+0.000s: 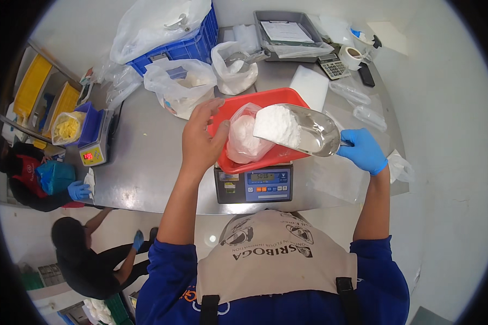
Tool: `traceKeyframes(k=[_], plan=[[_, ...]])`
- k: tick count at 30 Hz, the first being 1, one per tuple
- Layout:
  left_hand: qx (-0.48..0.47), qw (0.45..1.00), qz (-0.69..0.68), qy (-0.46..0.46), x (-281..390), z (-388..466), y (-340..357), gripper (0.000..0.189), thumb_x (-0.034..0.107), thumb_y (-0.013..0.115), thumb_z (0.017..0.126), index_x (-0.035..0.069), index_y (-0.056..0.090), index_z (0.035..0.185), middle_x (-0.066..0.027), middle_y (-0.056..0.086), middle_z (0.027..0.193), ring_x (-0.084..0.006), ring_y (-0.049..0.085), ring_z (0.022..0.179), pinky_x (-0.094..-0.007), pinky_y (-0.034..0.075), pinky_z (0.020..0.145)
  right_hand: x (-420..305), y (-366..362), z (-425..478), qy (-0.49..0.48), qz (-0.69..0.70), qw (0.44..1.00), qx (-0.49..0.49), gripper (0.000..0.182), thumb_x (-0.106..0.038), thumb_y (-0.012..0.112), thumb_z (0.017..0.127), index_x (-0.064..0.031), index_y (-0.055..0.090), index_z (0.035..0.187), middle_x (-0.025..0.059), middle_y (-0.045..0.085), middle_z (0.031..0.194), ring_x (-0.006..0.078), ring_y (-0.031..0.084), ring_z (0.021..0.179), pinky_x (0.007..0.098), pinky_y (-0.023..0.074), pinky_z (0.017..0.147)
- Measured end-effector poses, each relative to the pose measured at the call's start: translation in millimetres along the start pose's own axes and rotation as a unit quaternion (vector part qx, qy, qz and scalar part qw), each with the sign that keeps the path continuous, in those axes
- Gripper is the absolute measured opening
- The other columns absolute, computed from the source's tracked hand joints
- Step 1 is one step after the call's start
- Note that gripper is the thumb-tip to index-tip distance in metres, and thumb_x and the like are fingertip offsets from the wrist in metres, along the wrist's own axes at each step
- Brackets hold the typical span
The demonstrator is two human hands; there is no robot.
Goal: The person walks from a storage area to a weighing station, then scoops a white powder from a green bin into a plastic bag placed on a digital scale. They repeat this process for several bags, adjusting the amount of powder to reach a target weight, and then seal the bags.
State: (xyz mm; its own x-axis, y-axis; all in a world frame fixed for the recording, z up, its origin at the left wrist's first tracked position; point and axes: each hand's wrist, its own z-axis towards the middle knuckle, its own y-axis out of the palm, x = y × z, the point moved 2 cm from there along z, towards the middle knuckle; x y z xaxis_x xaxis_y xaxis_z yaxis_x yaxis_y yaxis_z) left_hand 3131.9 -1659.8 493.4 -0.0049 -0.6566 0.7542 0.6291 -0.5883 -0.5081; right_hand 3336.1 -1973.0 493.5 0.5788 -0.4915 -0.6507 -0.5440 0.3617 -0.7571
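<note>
My right hand (pixel 364 151), in a blue glove, grips the handle of a metal scoop (pixel 323 130). White powder (pixel 278 124) is heaped at the scoop's front, over the right side of a clear plastic bag (pixel 248 150) that holds more powder. This bag lies in a red plastic tray (pixel 286 94) on a digital scale (pixel 254 191) with a lit display. My bare left hand (pixel 205 136) is at the tray's left edge with thumb and fingers apart; whether it touches the tray I cannot tell.
Behind the tray stand two open bags of powder (pixel 187 93) (pixel 238 83), a blue crate (pixel 175 46) and a grey tray (pixel 284 48) with a clipboard. A calculator (pixel 332 67) and a tape roll (pixel 351 57) lie back right. Another scale (pixel 95 152) stands left; two people work beyond.
</note>
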Motion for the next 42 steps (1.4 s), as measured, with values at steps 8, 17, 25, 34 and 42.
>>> traceKeyframes(k=[8,17,25,34,42], plan=[[-0.116,0.979,0.061,-0.154,-33,-6,31,0.085,0.011,0.066,0.077,0.004,0.023,0.150,-0.0292,0.060,0.121,-0.0409,0.063,0.108,-0.0459,0.050,0.091,-9,17,23,-0.045,-0.149,0.988,0.008,0.030,-0.036,0.068,0.078,-0.0058,0.066,0.074,0.0178,0.063,0.073,0.0338,0.058,0.063,0.0416,0.0478,0.062],[-0.197,0.961,0.036,-0.190,-49,-8,45,0.090,0.010,0.065,0.076,0.005,0.019,0.153,-0.0248,0.065,0.117,-0.0375,0.065,0.108,-0.0406,0.049,0.095,-29,50,62,-0.019,-0.217,0.974,-0.055,0.030,-0.040,0.065,0.079,-0.0105,0.071,0.083,0.0161,0.069,0.087,0.0352,0.066,0.081,0.0444,0.0526,0.076],[-0.073,0.990,0.056,-0.104,-27,-6,15,0.082,0.016,0.068,0.079,0.000,0.029,0.149,-0.0267,0.050,0.138,-0.0362,0.054,0.125,-0.0414,0.045,0.102,-8,11,21,-0.011,-0.108,0.994,-0.008,0.030,-0.033,0.071,0.077,-0.0030,0.067,0.078,0.0215,0.063,0.079,0.0383,0.060,0.069,0.0409,0.0480,0.064],[-0.013,0.997,0.041,-0.062,-13,11,6,0.071,0.014,0.067,0.079,-0.002,0.040,0.143,-0.0232,0.053,0.135,-0.0340,0.055,0.123,-0.0406,0.044,0.104,-5,-3,1,-0.003,-0.044,0.998,0.038,0.037,-0.029,0.075,0.076,0.0016,0.056,0.069,0.0203,0.046,0.062,0.0297,0.033,0.056,0.0383,0.0363,0.054],[-0.076,0.995,0.064,0.028,-4,8,15,0.060,0.011,0.065,0.079,-0.001,0.049,0.136,-0.0211,0.057,0.132,-0.0330,0.056,0.122,-0.0401,0.044,0.103,-7,-4,-1,-0.001,-0.047,0.998,0.038,0.038,-0.029,0.075,0.076,0.0023,0.055,0.069,0.0199,0.045,0.062,0.0288,0.032,0.056,0.0379,0.0361,0.054]])
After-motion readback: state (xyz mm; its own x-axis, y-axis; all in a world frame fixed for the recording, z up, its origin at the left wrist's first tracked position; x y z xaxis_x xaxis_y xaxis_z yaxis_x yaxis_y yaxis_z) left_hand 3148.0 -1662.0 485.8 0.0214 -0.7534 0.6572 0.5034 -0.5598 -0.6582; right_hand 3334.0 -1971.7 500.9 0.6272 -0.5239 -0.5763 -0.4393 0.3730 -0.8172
